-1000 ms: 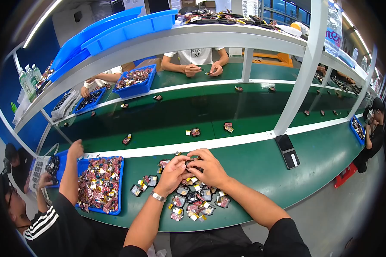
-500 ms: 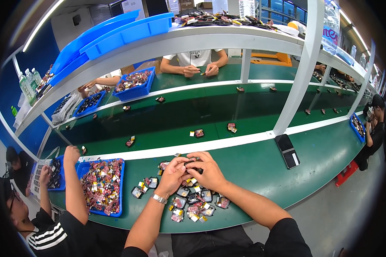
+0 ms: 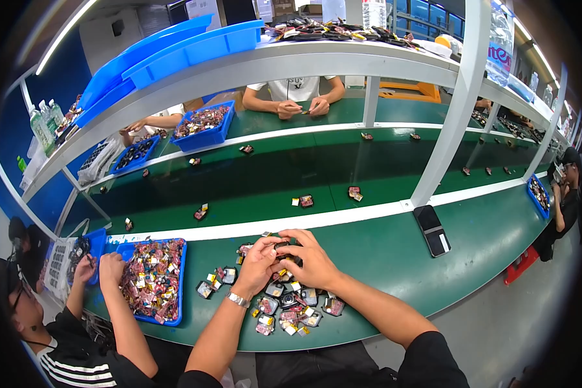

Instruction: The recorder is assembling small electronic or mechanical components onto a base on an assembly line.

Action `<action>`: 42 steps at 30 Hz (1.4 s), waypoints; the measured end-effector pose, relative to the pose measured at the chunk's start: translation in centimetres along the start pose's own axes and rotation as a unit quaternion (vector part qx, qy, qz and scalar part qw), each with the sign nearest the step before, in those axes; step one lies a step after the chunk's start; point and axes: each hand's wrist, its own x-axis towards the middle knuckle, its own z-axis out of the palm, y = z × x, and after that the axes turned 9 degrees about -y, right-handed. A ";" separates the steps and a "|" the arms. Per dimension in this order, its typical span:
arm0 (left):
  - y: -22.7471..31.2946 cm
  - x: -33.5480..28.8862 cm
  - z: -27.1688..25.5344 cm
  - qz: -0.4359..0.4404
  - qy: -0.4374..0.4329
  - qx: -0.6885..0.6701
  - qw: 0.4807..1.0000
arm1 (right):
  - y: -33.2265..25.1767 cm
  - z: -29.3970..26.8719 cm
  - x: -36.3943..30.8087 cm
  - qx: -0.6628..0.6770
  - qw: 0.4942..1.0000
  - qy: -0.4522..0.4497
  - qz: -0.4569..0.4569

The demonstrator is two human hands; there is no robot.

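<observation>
Lying near the close edge of the green table (image 3: pixel 368 291), a pile of modules (image 3: pixel 288 301) comes first on my feed. Above its far end I have the left hand (image 3: pixel 258 262) curled in, fingers and thumb pinching a dark part (image 3: pixel 284 246), and the right hand (image 3: pixel 310 262) arched over, gripping the same part from the other side. The fingers cover much of it, so I cannot tell its full shape. Left of the pile I see loose modules (image 3: pixel 227 275), then a full blue bin (image 3: pixel 183 275), then a co-worker's hands (image 3: pixel 112 268). Right of the pile, farther off, lies a phone (image 3: pixel 432 231). Beyond the pile I make out the white rail (image 3: pixel 355 213), then the belt (image 3: pixel 258 184) with spaced-out modules. Farther past the pile, another person's hands (image 3: pixel 290 108) are close together, a second bin (image 3: pixel 227 126) beside them. High beyond the pile, a shelf (image 3: pixel 343 61) carries blue trays (image 3: pixel 200 52).
</observation>
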 end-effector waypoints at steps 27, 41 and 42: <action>-0.1 0.0 1.0 -0.025 0.029 -0.021 0.999 | 0.3 0.7 0.2 -0.181 0.978 0.081 -0.070; -0.5 0.6 1.5 -0.009 0.077 0.092 0.993 | 1.2 0.2 0.4 0.038 0.993 0.103 0.049; -0.5 0.9 1.7 -0.009 0.071 0.090 0.993 | 1.5 0.0 0.3 0.083 0.990 0.094 0.063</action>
